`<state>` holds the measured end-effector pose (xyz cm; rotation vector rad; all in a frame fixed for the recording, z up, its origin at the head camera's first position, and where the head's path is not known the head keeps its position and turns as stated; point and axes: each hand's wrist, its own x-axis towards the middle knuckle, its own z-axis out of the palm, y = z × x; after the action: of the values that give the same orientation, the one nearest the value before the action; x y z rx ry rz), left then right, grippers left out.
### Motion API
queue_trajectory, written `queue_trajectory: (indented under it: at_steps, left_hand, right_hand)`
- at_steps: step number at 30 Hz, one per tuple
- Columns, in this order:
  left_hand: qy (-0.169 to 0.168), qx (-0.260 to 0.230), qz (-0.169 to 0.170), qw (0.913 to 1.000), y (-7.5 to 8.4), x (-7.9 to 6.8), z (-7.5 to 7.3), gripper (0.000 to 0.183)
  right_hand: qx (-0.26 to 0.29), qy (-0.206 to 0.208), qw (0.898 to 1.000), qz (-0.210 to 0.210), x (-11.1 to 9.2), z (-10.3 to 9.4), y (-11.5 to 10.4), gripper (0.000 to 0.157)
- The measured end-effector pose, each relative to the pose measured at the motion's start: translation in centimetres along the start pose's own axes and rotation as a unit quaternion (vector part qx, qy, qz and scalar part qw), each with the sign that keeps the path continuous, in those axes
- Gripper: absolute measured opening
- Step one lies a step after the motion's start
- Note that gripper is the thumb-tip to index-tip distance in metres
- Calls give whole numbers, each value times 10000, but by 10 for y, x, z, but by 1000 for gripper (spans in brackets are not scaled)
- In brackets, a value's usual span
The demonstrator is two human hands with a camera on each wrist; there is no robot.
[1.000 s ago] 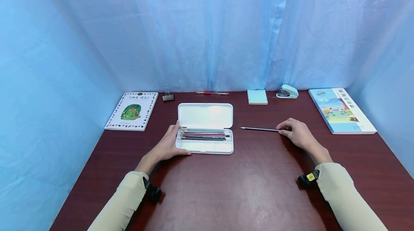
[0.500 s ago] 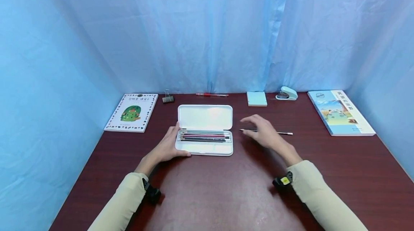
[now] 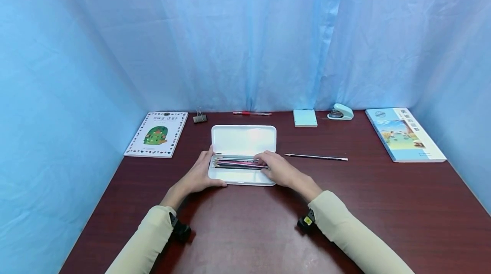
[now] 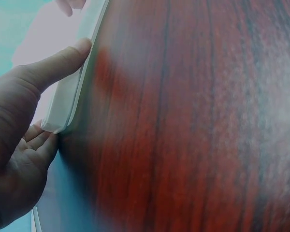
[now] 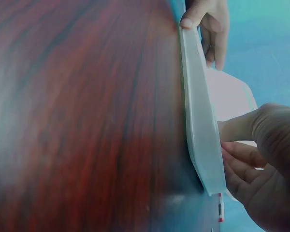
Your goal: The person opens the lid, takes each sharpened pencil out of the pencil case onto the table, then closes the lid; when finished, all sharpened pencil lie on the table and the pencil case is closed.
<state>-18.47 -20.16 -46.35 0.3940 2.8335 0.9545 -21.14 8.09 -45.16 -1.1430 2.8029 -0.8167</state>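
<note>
A white pencil case (image 3: pixel 244 139) lies with its lid back on the table, several pencils (image 3: pixel 234 163) in its rear compartment. My left hand (image 3: pixel 195 174) holds the case's left end, thumb on the front edge and fingers along the side; the left wrist view shows this thumb (image 4: pixel 63 63) on the rim. At the right end of the pencils, my right hand (image 3: pixel 281 169) reaches into the case, fingers curled on a reddish pencil that sits slightly tilted. The right wrist view hides its fingertips behind the case wall (image 5: pixel 203 121). One dark pencil (image 3: pixel 316 157) lies on the table right of the case.
Along the back of the table (image 3: pixel 245 227) are a binder clip (image 3: pixel 200 118), a red pen (image 3: pixel 252 113), a pad of sticky notes (image 3: pixel 305 118) and a stapler (image 3: pixel 340 112). One book (image 3: pixel 156 134) lies left, another (image 3: pixel 405 135) right. Blue curtains (image 3: pixel 245 39) surround the table.
My right hand has let go of the dark pencil, leaving it on the table, and moved left into the case onto the pencils there. The left hand has stayed on the case.
</note>
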Motion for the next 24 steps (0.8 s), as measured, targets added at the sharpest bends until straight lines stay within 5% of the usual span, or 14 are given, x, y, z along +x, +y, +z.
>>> queue_trajectory:
  at_steps: [8,14,24]
  left_hand:
    - [-7,-37,37,10000,-1,0,0,126]
    - [51,-58,123,9999,-1,0,1,126]
    - [82,-51,171,9998,-1,0,1,126]
  right_hand:
    - [199,-151,9996,-140,6,3,2,21]
    - [167,-252,9994,192,9,3,0,14]
    - [858,110,9951,487,-6,-18,10,12]
